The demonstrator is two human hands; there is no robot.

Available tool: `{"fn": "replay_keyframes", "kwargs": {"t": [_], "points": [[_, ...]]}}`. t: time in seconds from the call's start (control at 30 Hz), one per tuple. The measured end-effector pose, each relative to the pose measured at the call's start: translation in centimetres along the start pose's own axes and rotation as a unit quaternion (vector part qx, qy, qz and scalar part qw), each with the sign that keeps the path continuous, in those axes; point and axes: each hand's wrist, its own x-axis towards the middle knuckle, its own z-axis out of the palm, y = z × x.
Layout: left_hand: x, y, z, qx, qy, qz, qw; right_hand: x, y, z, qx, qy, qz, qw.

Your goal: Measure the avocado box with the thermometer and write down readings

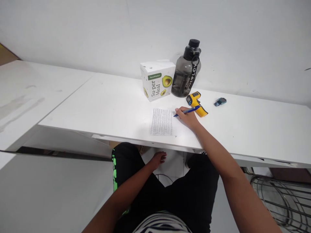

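My right hand is closed around a blue pen, its tip low over the tabletop just beside the right edge of a small paper sheet. Dense rows of handwriting cover the sheet, which lies near the front edge of the white table. Below that edge, my left hand hangs between my knees with loosely bent fingers, slightly apart, and nothing visible in them. Behind my right hand lies a yellow and black infrared thermometer gun, partly overlapped by the pen's upper end.
A white Su-per Meal box with avocado pictures stands behind the paper. Beside it is a large dark translucent bottle with a strap. A small teal and black object lies at right. A wire rack sits below the table.
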Motion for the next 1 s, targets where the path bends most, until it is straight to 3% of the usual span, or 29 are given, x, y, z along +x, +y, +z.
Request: {"fn": "replay_keyframes", "kwargs": {"t": [0.43,0.7,1.0], "points": [[-0.7,0.48,0.46,-0.011,0.003,0.007,1.0,0.25,0.36,0.05,0.0,-0.007,-0.002,1.0],[-0.71,0.27,0.53,-0.007,0.015,0.044,0.999,0.32,0.37,0.04,-0.001,0.017,-0.012,1.0],[-0.79,0.36,0.58,0.003,-0.009,0.044,0.999,0.4,0.61,-0.03,0.0,0.005,-0.008,1.0]]}}
